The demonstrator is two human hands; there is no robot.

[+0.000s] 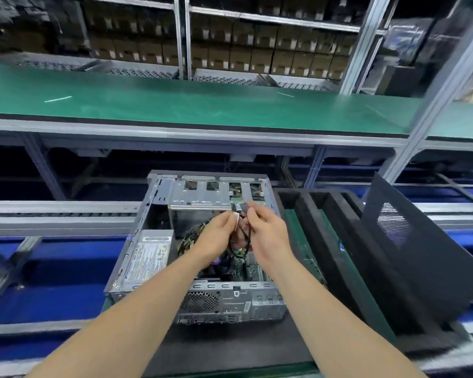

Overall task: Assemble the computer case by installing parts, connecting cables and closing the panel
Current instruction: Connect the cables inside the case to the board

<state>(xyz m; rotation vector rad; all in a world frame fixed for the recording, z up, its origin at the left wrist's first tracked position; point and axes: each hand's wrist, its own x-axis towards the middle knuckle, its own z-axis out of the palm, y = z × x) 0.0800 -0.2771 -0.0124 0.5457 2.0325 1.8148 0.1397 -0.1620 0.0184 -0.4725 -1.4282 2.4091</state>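
**Both hands on a black cable over the open case**

Computer case (230, 304) lies on its side at the near edge of the line, open side up, rear panel with the round fan grille (200, 301) facing the camera. Inside: power supply (150, 255) with a pale label in the left bay, metal drive cage (210, 195) across the far end, motherboard (253, 271) partly visible under the wrists.

Both hands are raised above the middle of the case, just in front of the drive cage, close together.
- Left hand (216, 236): fingers curled, thumb and forefinger pinched on a black cable (247, 236). A small pale piece shows at the fingertips; possibly a tag or connector, too blurred to settle.
- Right hand (268, 236): fingers curled, thumb and forefinger pinching the same cable higher up, near its dark connector (243, 207).

The cable hangs from the fingers down into a tangle of wires inside the case.

Surroundings: black side panel (410, 255) with a mesh vent leans tilted to the right of the case, off the chassis. Between the case and the panel sits a black foam tray (325, 227) with long slots. A green-topped shelf (202, 105) runs across above the line; racks of cardboard boxes (257, 50) stand behind it.
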